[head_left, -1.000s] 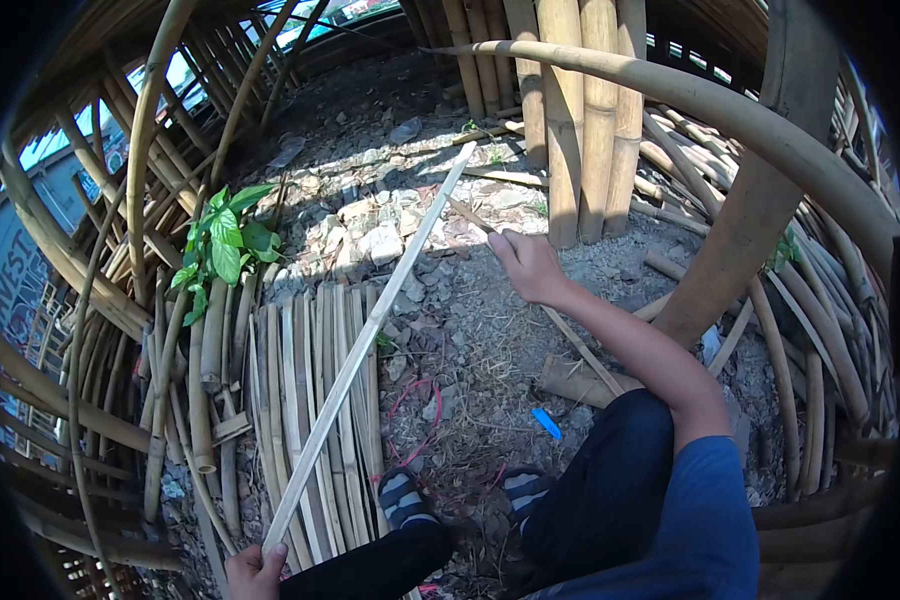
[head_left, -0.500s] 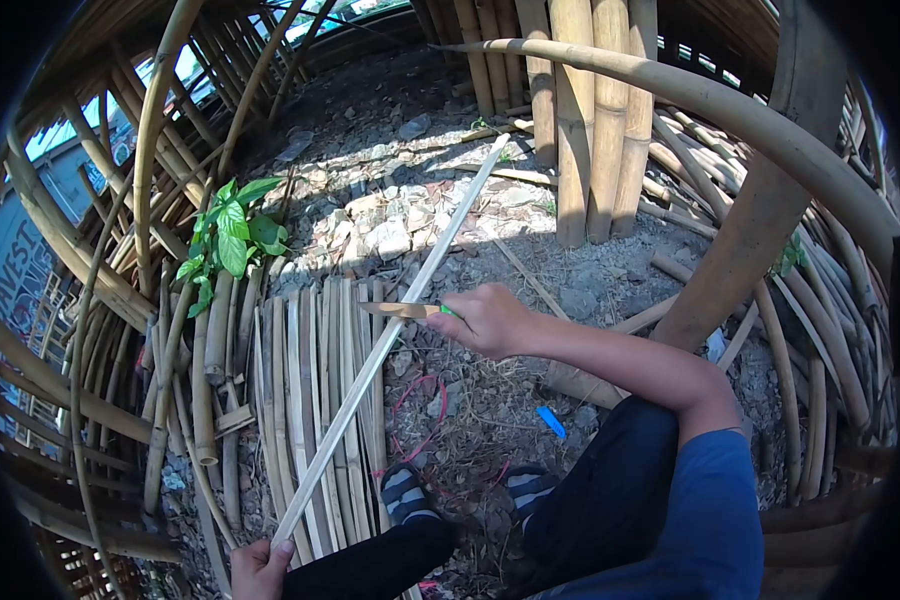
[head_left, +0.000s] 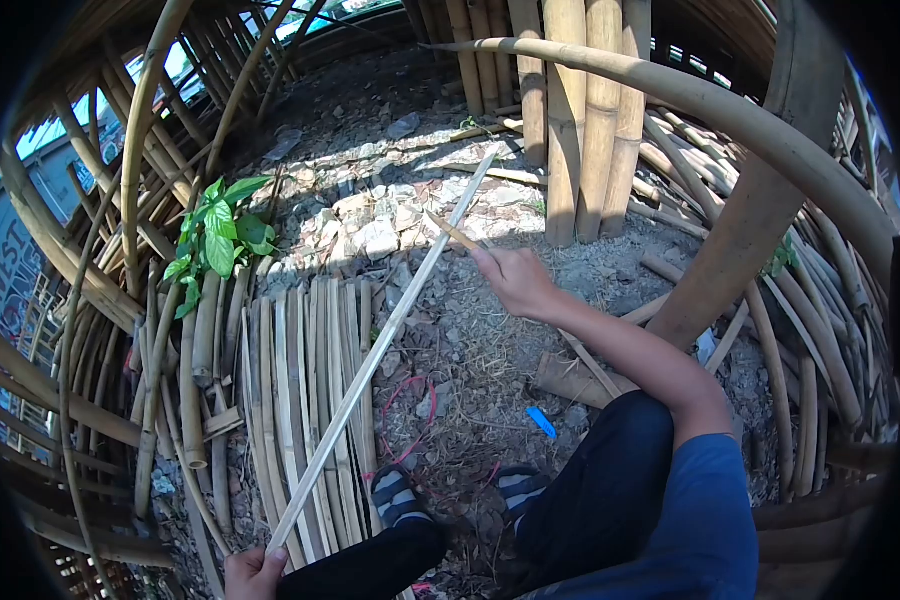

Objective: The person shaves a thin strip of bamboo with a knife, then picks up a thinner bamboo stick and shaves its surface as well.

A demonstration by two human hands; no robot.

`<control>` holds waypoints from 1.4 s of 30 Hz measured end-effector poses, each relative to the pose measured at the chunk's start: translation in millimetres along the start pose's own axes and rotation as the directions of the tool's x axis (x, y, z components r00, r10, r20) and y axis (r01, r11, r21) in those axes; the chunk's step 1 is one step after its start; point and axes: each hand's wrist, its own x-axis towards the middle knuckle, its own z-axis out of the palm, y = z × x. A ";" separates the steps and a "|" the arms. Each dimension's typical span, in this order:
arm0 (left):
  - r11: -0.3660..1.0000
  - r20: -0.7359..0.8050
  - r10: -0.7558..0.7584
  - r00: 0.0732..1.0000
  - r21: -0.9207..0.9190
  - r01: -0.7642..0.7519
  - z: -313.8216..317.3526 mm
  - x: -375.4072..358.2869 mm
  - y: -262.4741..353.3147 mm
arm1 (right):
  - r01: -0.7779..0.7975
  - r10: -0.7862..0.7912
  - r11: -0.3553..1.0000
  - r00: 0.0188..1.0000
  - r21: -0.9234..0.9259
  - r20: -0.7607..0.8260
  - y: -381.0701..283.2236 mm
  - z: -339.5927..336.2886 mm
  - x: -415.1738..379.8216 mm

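A long pale bamboo strip (head_left: 385,335) runs slantwise from the lower left up toward the sunlit rubble. Its near end is gripped by my left hand (head_left: 255,573), at the bottom of the view. My right hand (head_left: 518,280) is closed round the handle of a knife (head_left: 452,232), whose blade lies across the strip near its far end. Most of the knife's handle is hidden by my fingers. Under the strip, a row of split bamboo slats (head_left: 310,400) lies side by side on the ground.
Upright bamboo posts (head_left: 602,120) stand ahead, and a thick curved pole (head_left: 710,100) crosses the upper right. Bamboo stacks flank both sides. A leafy plant (head_left: 218,232) grows at left. A blue object (head_left: 541,422) and a pink string (head_left: 410,400) lie on the ground.
My right hand has moved the knife up and away along the strip, from about its middle toward the far end. My left hand keeps its grip on the near end.
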 end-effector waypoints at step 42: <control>0.998 0.091 -0.006 0.996 -0.058 0.012 -1.8 1.6 -5.0 | 0.045 -0.039 0.998 0.989 -0.038 0.140 17.0 -10.8 12.3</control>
